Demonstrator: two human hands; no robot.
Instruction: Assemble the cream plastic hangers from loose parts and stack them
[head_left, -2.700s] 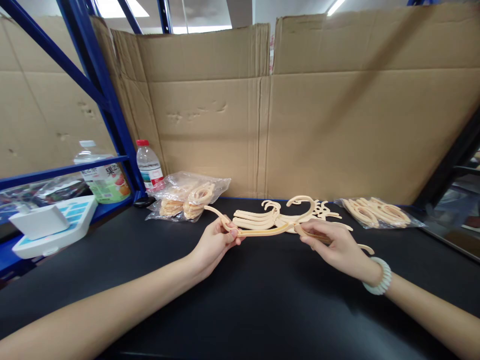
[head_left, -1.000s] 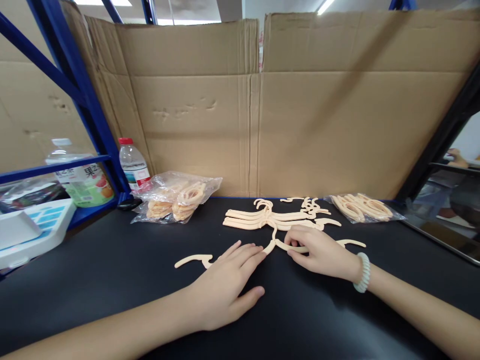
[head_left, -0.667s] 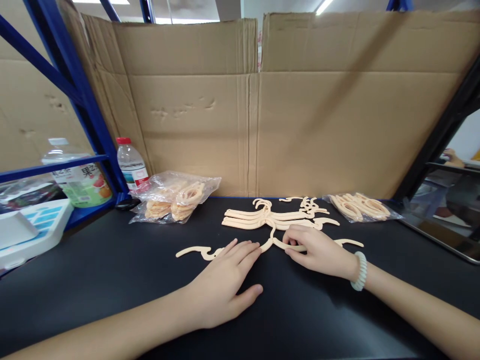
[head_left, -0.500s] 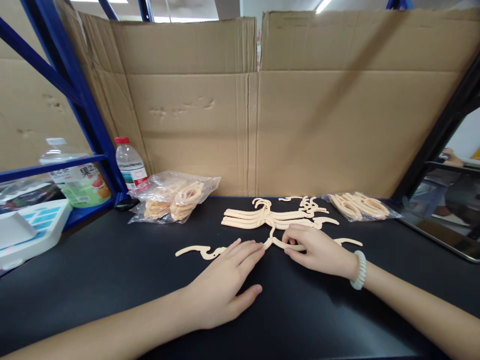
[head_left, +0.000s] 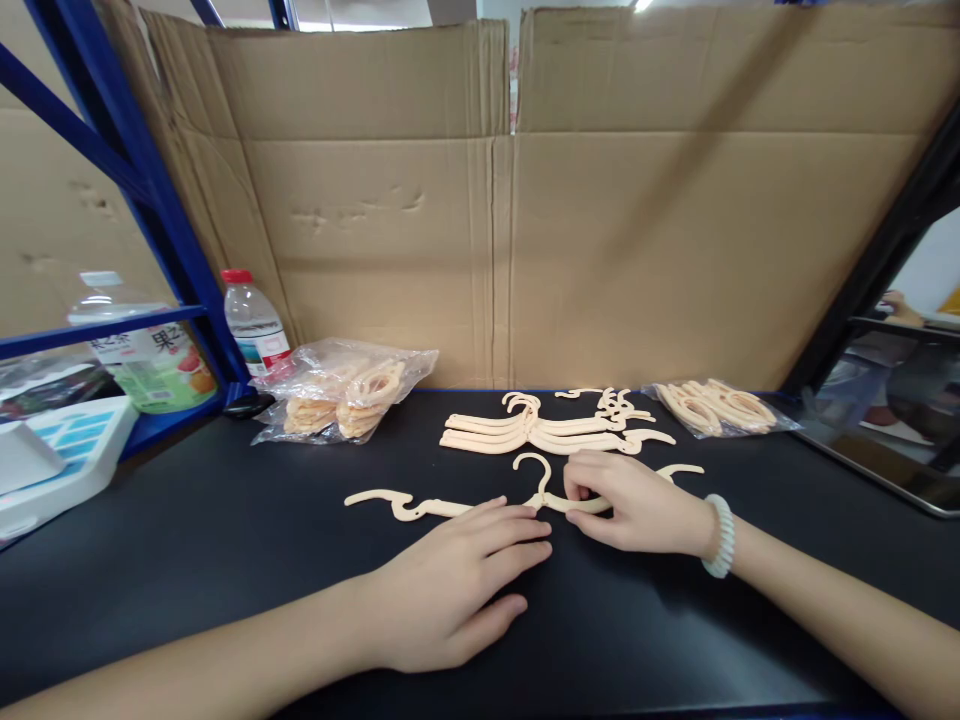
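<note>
A cream folding clothes hanger lies spread out on the black table, its hook pointing away from me. My right hand pinches its right arm, thumb in front and fingers curled behind. My left hand rests with fingers stretched out along the hanger's left arm near the centre joint, covering part of it. Just beyond lies a stack of similar hangers, hooks gathered at the middle. Several loose curved hanger pieces sit at the right end of that stack.
Clear plastic bags of folded cream hangers lie at back left and back right. A red-capped bottle and a juice bottle stand left. A cardboard wall closes the back; a blue frame rises at left.
The hanger has come slightly nearer to me, and its hook now shows clear of the stack. My left hand has slid right toward the centre joint; my right hand keeps its pinch.
</note>
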